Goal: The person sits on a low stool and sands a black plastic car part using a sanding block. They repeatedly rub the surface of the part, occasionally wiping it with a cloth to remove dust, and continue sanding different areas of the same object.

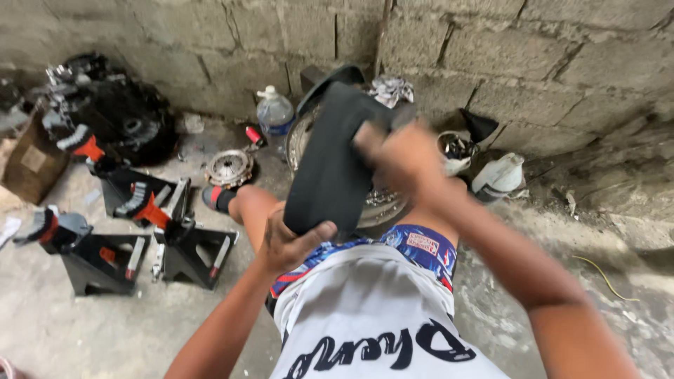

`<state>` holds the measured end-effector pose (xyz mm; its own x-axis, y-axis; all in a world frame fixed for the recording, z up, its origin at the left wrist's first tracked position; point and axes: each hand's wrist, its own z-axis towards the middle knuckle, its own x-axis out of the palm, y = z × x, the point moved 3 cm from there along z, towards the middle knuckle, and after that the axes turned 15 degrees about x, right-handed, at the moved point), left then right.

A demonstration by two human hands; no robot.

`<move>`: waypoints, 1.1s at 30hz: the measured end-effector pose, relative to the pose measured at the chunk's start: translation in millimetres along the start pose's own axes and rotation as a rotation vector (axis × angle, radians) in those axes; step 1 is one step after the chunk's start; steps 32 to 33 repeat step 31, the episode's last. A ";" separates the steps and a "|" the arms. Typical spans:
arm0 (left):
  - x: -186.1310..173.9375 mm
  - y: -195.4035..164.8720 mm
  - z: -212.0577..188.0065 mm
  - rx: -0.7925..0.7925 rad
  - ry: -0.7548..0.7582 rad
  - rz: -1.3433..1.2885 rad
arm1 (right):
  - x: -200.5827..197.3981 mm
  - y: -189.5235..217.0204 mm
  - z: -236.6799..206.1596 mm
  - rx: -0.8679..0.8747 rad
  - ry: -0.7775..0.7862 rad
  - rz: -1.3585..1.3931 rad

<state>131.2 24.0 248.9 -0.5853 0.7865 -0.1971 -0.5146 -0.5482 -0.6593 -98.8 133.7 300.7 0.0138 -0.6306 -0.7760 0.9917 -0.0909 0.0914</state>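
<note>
At frame centre, the left hand (291, 242) clasps the lower end of a flat black rubber piece (330, 168). The blurred right hand (400, 158) closes its grip on the top end, above black metal jack stands (189, 245) at lower left.

Left hand (291, 242) is closed in a grip at 6 o'clock; right hand (397, 158), blurred, grips at 12 o'clock.

- A clear plastic bottle (274, 112) with a white cap stands by the block wall, left of the chrome wheel rim.
- A white plastic jug (498, 177) with a dark cap leans on the floor right of the rim, near the wall.
- A brown cardboard box (31, 163) sits at the far left edge, a pale square label on its side.
- A small red-and-white rectangular patch (422, 244) is sewn on the blue patterned shorts.
</note>
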 end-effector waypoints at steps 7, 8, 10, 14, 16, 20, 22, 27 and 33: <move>5.0 27.4 9.1 -0.149 -0.424 0.053 | -14.0 70.6 -31.8 -0.428 -0.046 0.155; 6.9 24.6 17.1 -0.124 -0.464 0.010 | -16.3 65.8 -21.0 -0.392 -0.015 0.166; 9.1 19.1 37.7 -0.078 -0.647 -0.279 | -17.8 58.9 -4.3 -0.302 -0.030 0.198; 5.9 13.3 76.3 -0.060 -0.919 -0.499 | -0.6 62.8 -2.0 -0.091 -0.164 0.234; -2.1 15.7 86.0 -0.100 -1.019 -0.582 | 7.1 66.8 -15.8 -0.055 -0.199 0.216; -17.1 27.6 87.2 -0.168 -1.171 -0.699 | -0.3 52.4 -32.6 -0.020 -0.310 0.202; -16.1 36.0 83.7 -0.205 -1.210 -0.725 | -2.8 52.3 -30.2 -0.026 -0.363 0.200; -4.1 55.1 84.5 -0.217 -1.247 -0.749 | 15.1 58.8 5.2 -0.050 -0.297 0.192; -9.4 50.1 105.6 -0.162 -1.204 -0.796 | 22.4 41.5 -7.6 0.022 -0.299 0.100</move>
